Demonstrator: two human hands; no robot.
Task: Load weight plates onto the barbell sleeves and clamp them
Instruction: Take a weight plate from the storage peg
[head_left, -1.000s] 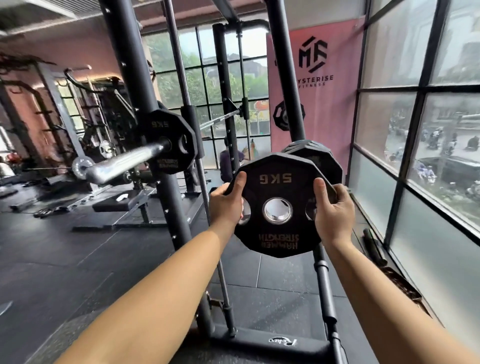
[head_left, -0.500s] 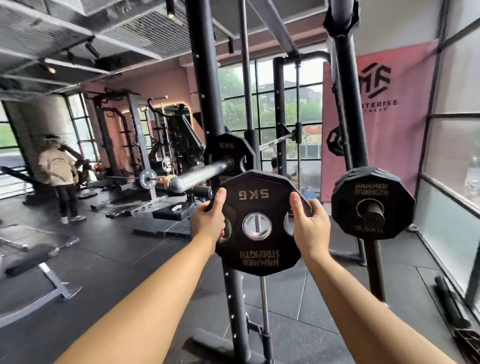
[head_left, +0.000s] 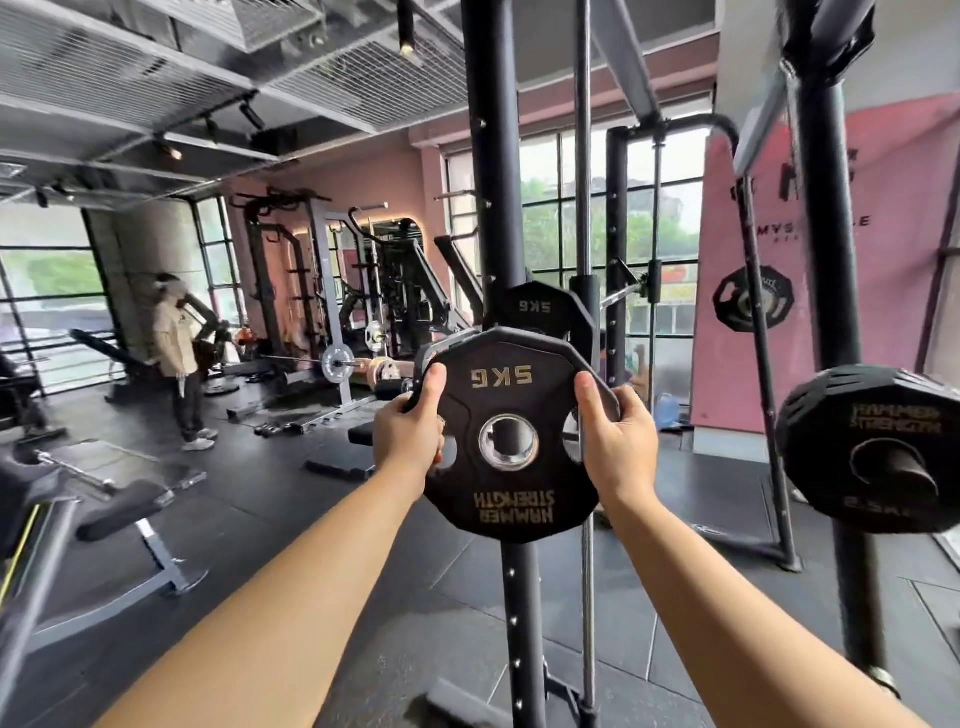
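Note:
I hold a black 5 kg plate (head_left: 511, 410) upside down in front of the rack upright, its steel centre hole facing me. My left hand (head_left: 410, 434) grips its left edge through a grip slot, and my right hand (head_left: 615, 441) grips the right edge. Directly behind it a second 5 kg plate (head_left: 540, 309) sits on the barbell. The held plate hides the sleeve end. No clamp is in view.
A black rack upright (head_left: 496, 156) and guide rod (head_left: 584, 208) stand straight ahead. A 2.5 kg plate (head_left: 872, 447) hangs on a storage peg at right. A bench (head_left: 124, 512) sits at left; a person (head_left: 176, 358) stands far left.
The view has swung left and upward. The held plate has moved up in front of the loaded 5 kg plate and now covers the sleeve end that showed earlier.

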